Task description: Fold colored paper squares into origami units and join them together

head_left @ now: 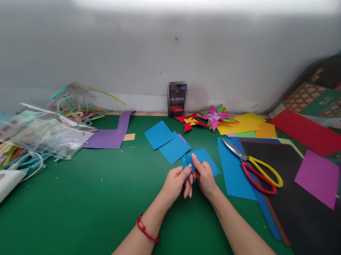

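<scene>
Two bare hands meet at the centre of a green tabletop (77, 210), holding a small folded piece of sky-blue paper (187, 162) just above it. The left hand (174, 182) pinches it, thumb on top with the tip towards one o'clock, fingers curled beneath. The right hand (206, 178) pinches it too, thumb pressed on the upper edge and leaning towards eleven o'clock, fingers bent under. Neither pinch leaves a visible gap.

The work appears to be at a folding or creasing step; a clean crease would call for one hand steadying the layers while the other thumb presses along the fold.

A narrow corner of the piece points roughly towards eleven o'clock. Its long axis cannot be told, as the fingers cover most of the outline.

From the hands, two overlapping flat blue paper squares (174, 149) lie at eleven o'clock, another flat blue paper sheet (209, 160) at one, and scissors with one red and one yellow handle (257, 173) at three, blades pointing towards ten.
</scene>
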A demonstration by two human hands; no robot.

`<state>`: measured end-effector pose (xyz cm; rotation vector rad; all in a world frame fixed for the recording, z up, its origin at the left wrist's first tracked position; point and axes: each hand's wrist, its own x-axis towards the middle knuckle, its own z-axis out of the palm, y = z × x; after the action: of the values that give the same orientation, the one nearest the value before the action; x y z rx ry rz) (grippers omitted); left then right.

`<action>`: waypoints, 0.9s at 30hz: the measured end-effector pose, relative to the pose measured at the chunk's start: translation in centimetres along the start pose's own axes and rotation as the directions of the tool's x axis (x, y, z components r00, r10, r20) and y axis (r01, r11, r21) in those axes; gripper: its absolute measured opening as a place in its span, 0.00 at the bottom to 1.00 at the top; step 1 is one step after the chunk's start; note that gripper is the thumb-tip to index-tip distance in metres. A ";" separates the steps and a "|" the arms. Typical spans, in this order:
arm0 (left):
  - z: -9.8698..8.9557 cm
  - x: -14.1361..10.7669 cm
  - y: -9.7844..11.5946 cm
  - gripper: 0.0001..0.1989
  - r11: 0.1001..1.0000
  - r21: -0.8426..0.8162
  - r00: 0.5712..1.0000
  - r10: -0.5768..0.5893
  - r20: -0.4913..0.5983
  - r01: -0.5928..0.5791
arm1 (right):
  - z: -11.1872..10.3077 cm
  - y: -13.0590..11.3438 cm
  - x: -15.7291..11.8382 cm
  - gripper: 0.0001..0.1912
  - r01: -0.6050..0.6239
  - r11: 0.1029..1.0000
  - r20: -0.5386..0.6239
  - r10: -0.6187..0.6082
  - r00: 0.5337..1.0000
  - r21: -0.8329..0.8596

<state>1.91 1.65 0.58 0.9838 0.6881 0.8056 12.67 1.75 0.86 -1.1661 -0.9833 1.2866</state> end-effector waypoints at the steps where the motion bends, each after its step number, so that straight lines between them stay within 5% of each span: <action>1: 0.0 0.0 0.0 0.20 1.000 -0.005 1.000 0.002 0.002 -0.002 | 0.0 -0.1 0.0 0.29 0.011 1.000 0.001 -0.010 1.000 -0.024; 8: 0.0 0.1 -0.4 0.18 0.999 -0.032 1.000 0.024 -0.018 -0.025 | 0.1 -0.6 -0.2 0.28 -0.001 0.995 0.074 0.009 0.997 -0.104; 27: 0.2 0.0 0.0 0.18 1.000 0.017 1.000 -0.008 0.003 0.008 | 0.0 -0.5 0.0 0.27 0.151 0.944 -0.079 -0.182 0.980 -0.292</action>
<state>2.06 1.61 0.70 0.9972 0.6968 0.7924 12.78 1.75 1.34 -1.3243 -1.1898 0.9598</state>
